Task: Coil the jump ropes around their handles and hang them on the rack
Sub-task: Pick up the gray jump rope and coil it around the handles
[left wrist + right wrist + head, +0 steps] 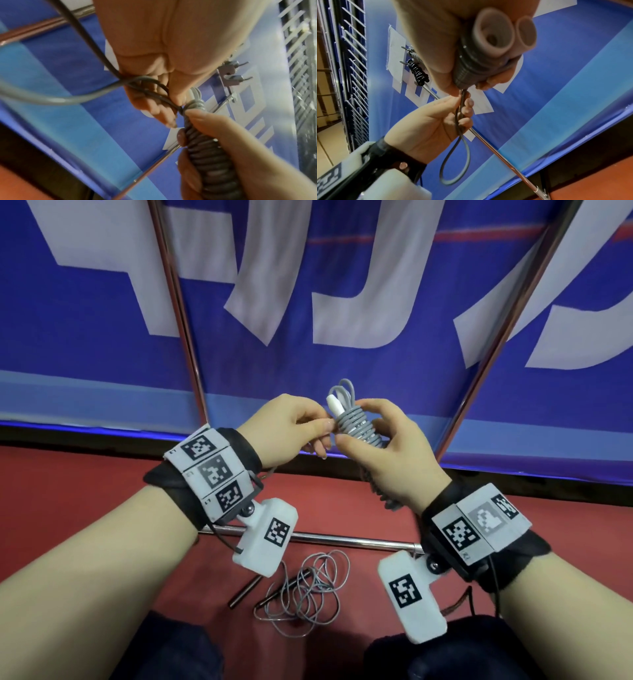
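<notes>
Fingers of the right hand (pixel 387 453) curl round a grey jump rope (pixel 356 426) already wound in tight turns about its two paired handles (pixel 503 33), thumb on one side and fingertips on the other, which keeps the coils from springing loose; the white tip of a handle (pixel 334 402) pokes out of the top of the bundle. Touching it on the near side, the left hand (pixel 287 429) pinches the last free length of cord (pixel 150 93) between thumb and forefinger, right where it leaves the winding, with a slack loop (pixel 455 162) drooping below the palm in the right wrist view. That pinch looks meant to hold tension while the end is tucked or the final turn is laid, so I judge this rope nearly coiled but not yet secured. Lower down, on the red floor (pixel 85 491) between the forearms, a second thin rope (pixel 308 587) lies in a loose tangle with its dark slim handles (pixel 245 590) beside it, still to be wound. A chrome bar (pixel 342 539) runs across just beyond that tangle. Farther off, slanted metal poles (pixel 178 302) rise against a blue banner (pixel 342 268) with large white lettering. High on that frame, the rack hooks (pixel 229 77) stand out, and one black coiled rope (pixel 418 73) already hangs there, well apart from the bundle in hand.
</notes>
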{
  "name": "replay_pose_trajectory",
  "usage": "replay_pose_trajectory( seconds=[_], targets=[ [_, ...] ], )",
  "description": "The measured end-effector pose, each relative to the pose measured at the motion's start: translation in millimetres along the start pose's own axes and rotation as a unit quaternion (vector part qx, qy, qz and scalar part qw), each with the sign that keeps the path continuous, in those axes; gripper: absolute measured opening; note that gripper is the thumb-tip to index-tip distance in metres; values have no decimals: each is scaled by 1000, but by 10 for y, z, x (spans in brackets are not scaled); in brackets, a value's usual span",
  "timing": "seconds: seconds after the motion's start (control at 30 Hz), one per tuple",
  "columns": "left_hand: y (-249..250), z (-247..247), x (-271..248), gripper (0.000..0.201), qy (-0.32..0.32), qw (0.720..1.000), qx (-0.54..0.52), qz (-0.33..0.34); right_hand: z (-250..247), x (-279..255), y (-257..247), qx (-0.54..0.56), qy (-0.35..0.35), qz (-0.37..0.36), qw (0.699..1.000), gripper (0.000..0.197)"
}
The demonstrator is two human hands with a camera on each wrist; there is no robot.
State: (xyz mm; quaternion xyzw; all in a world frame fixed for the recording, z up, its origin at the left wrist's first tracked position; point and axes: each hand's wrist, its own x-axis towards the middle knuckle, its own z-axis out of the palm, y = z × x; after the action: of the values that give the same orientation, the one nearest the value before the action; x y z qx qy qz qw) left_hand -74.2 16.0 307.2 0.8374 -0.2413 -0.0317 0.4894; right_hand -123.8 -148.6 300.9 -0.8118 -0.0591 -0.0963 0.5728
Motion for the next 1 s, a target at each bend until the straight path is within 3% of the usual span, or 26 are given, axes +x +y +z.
replay_pose_trajectory(
  seconds=[0.1,0.23,0.3,0.4,0.5,0.67,0.83,1.0],
  targets=[
    [-20,29,-13,24,-19,1000,-5,-21,21,19,30,-34,7,-1,999,31],
    [108,82,-1,31,-5,981,-171,-95,21,35,36,-40,18,-13,999,28],
    [166,110,22,35,21,972,-196,-125,32,17,32,-64,16,-27,997,27],
    [136,176,14,49,82,986,-126,-75,49,-3,20,-98,17,-46,994,29],
    [108,207,21,45,104,973,-196,-61,23,9,-13,-125,0,-53,991,37],
    [78,157,28,33,132,963,-227,-56,29,-14,29,-156,-93,-38,983,79],
    [66,168,16,41,152,953,-256,-58,160,-19,70,-148,-23,-54,987,87],
    [31,309,-23,38,108,934,-321,-113,121,-18,51,-305,1,-63,950,83]
  ],
)
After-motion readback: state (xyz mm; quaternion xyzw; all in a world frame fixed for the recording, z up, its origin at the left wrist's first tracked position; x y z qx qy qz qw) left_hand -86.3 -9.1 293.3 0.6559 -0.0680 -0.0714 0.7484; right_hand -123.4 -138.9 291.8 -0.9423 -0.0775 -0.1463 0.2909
